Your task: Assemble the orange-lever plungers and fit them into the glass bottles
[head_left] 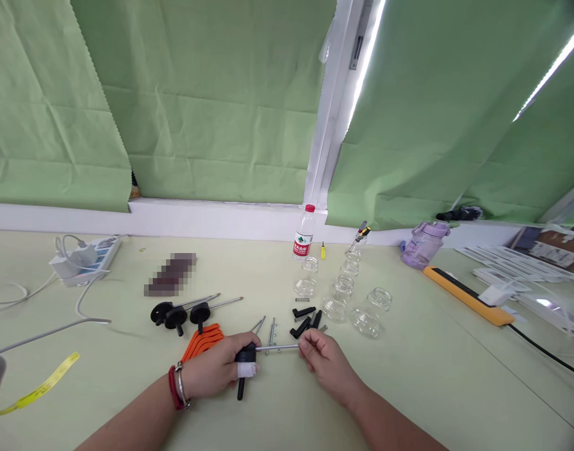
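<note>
Bright, soft light, glare between green blinds [221, 119], faint shadows, stretched edges, pixelated patch [171, 274]

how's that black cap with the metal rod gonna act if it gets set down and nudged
The metal rod looks straight along its length, so it's probably stiff. The black cap looks round, so it may start rolling, though its protruding handle would likely stop it.

- black round part [246, 356]: partly covered by fingers, held in left grip [216, 369]
- black peg [240, 389]: short, straight, sticks out of round part toward near side
- metal rod [277, 347]: thin, silver-grey, near level, spans sideways to right grip [328, 363] fingertips
</note>
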A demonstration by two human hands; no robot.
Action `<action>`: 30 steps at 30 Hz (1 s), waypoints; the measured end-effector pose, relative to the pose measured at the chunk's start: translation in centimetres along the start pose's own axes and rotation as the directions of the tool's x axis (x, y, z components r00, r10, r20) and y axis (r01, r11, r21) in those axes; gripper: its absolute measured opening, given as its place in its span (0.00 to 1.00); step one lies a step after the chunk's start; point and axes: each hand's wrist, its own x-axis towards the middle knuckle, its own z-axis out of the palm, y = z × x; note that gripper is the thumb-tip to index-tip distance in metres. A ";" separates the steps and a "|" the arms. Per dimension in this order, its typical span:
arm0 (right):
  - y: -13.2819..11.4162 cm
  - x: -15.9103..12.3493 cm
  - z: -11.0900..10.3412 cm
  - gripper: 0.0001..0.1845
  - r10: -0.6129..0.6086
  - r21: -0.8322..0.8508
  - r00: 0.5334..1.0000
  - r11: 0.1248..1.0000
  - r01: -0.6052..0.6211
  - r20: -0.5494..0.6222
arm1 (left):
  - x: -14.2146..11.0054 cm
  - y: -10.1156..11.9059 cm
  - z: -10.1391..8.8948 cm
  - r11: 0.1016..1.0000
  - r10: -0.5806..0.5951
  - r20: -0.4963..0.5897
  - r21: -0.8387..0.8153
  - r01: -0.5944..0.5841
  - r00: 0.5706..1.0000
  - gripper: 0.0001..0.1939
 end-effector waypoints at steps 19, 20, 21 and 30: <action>0.1 0.0 0.0 0.19 -0.019 -0.009 1.000 1.000 0.020 0.024 | 0.1 0.1 0.0 1.000 0.000 -0.003 -0.007 0.000 1.000 0.09; 0.0 -0.1 0.0 0.20 -0.020 -0.014 1.000 1.000 0.020 0.021 | 0.0 0.3 0.0 1.000 -0.004 -0.002 -0.010 0.004 1.000 0.09; -0.2 -0.1 0.0 0.20 -0.016 -0.009 1.000 1.000 0.016 0.020 | 0.0 0.4 0.0 1.000 -0.008 0.001 -0.014 0.008 1.000 0.09; -0.3 -0.1 0.1 0.16 0.012 0.002 1.000 1.000 -0.012 0.028 | 0.0 0.2 0.0 1.000 0.000 -0.007 0.023 0.000 1.000 0.09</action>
